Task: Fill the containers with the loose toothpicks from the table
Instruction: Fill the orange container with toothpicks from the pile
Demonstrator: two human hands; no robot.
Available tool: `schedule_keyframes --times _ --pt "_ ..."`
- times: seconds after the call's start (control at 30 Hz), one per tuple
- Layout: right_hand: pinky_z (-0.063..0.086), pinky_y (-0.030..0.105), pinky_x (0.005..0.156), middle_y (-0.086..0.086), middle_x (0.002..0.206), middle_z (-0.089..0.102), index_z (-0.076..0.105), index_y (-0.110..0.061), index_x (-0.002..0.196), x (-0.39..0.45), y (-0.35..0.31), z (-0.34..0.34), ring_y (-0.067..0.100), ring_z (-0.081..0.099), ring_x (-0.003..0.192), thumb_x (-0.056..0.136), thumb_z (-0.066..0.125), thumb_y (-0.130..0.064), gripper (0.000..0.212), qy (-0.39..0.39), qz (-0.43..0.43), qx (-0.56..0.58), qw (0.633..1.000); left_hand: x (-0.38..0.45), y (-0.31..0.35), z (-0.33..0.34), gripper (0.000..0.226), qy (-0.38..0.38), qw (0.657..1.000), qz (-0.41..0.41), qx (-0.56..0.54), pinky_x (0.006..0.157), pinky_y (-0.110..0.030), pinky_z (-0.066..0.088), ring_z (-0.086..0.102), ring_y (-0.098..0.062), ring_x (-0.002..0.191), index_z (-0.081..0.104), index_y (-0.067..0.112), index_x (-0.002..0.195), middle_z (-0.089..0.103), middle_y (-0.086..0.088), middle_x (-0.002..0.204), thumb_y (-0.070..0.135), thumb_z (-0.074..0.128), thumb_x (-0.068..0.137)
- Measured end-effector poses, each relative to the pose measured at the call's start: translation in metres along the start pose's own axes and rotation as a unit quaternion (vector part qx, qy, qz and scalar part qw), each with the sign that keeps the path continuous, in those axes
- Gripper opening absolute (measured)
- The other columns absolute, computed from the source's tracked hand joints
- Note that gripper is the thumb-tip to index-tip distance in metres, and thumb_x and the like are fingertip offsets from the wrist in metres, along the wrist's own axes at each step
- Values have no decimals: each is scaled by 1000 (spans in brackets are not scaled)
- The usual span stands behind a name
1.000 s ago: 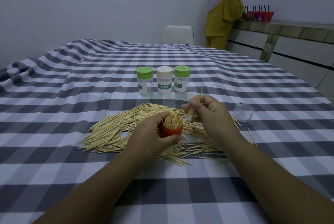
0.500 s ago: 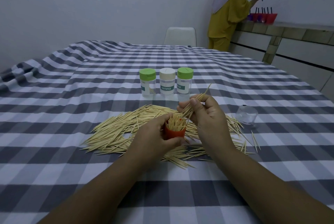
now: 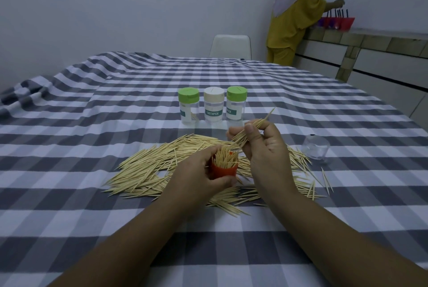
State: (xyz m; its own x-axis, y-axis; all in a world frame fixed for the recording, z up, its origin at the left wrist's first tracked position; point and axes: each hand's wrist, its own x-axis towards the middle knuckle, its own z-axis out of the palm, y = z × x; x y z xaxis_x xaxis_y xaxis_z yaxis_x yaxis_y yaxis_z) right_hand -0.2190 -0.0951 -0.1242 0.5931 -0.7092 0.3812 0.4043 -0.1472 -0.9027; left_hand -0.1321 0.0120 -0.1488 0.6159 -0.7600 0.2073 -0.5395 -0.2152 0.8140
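Note:
My left hand (image 3: 196, 175) grips a small red container (image 3: 223, 169) that stands full of upright toothpicks. Just above and right of it, my right hand (image 3: 266, 150) pinches a bundle of toothpicks (image 3: 251, 130), slanted with its lower tips at the container's mouth. A wide pile of loose toothpicks (image 3: 152, 166) is spread over the checked tablecloth around both hands. Behind the pile stand three closed jars: a green-lidded jar (image 3: 188, 105), a cream-lidded jar labelled TOOTHPICK (image 3: 213, 107) and another green-lidded jar (image 3: 236, 105).
A clear plastic cap (image 3: 316, 147) lies on the cloth to the right. A white chair (image 3: 230, 46) stands at the far table edge. A person in yellow (image 3: 291, 22) stands at a counter with red trays (image 3: 337, 22) at the back right.
My right hand has tilted its toothpick bundle and brought the lower tips leftward and down to the red container's mouth. The left hand kept holding the container.

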Motion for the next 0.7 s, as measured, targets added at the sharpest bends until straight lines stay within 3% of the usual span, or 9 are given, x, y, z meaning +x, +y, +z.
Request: schedule_keyframes --times 0.17,0.3,0.43,0.53,0.63,0.7 --pt "57 41 74 1 96 70 60 -24 86 -6 9 1 18 66 89 94 51 -28 13 -19 55 -70 996 0 -1 -1 81 6 1000 13 12 98 -31 49 55 -7 114 42 28 139 56 9 128 32 81 69" --pt "54 48 84 1 95 65 59 -19 98 -8 9 4 20 63 92 95 49 -33 18 -50 99 -105 988 0 -1 -1 77 11 999 21 29 99 -30 48 54 -7 115 43 27 140 56 7 130 30 79 72" --pt "52 31 86 -9 114 60 54 -33 104 -8 8 2 3 57 103 97 43 -33 13 -61 79 -113 989 0 -2 -1 77 10 999 17 27 100 -32 48 54 -8 115 42 29 140 55 8 130 30 79 73" --pt "47 15 85 -10 122 57 47 -45 111 -6 3 -2 -1 53 112 96 42 -37 18 -65 38 -124 989 -1 -1 -1 81 9 1000 12 19 101 -31 47 53 -7 116 41 29 140 54 9 131 32 81 70" --pt "43 11 91 -9 119 62 53 -35 119 -8 3 -2 -5 54 111 98 41 -25 26 -91 29 -142 985 -1 0 -1 81 8 999 16 32 101 -32 46 53 -8 117 41 28 140 54 7 131 34 80 70" --pt "43 19 100 -10 124 60 55 -26 127 -10 6 0 -3 53 115 99 42 -22 31 -120 55 -143 981 -1 0 -1 76 11 999 18 38 99 -33 48 54 -8 115 43 28 140 56 7 129 32 78 72"
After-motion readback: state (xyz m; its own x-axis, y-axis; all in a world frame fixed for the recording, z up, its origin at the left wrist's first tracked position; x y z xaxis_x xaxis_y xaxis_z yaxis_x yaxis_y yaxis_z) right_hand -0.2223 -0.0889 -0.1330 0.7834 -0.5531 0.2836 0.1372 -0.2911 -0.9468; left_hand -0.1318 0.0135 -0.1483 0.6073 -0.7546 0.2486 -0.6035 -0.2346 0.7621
